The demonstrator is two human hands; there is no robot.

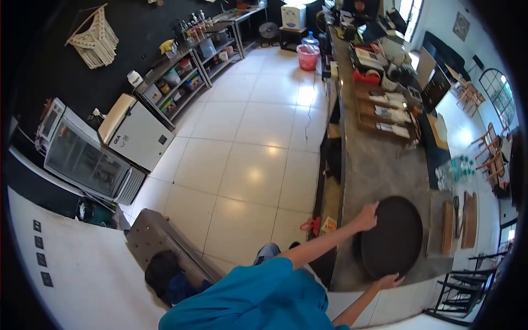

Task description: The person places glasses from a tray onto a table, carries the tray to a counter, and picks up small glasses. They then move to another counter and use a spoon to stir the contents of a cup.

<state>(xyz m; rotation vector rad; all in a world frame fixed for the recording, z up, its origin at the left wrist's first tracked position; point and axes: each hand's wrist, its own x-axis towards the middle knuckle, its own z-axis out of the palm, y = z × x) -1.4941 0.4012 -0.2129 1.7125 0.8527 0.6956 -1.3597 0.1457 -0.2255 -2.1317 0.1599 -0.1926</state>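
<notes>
A large dark oval tray (393, 236) is on the near end of the grey counter (379, 176). My left hand (366, 216) grips the tray's upper left rim, fingers closed on the edge. At the tray's lower edge, my right hand (389, 281) holds the rim with the fingers partly under it. Both arms reach right from the teal shirt. Whether the tray touches the counter cannot be told.
Right of the tray are a whisk (456, 217) and wooden boards (469, 220). Farther along the counter sits a wooden organizer (366, 110) with packets. Plastic bottles (456, 171) stand at the far edge. A brown bench (159, 236) holds a dark bag.
</notes>
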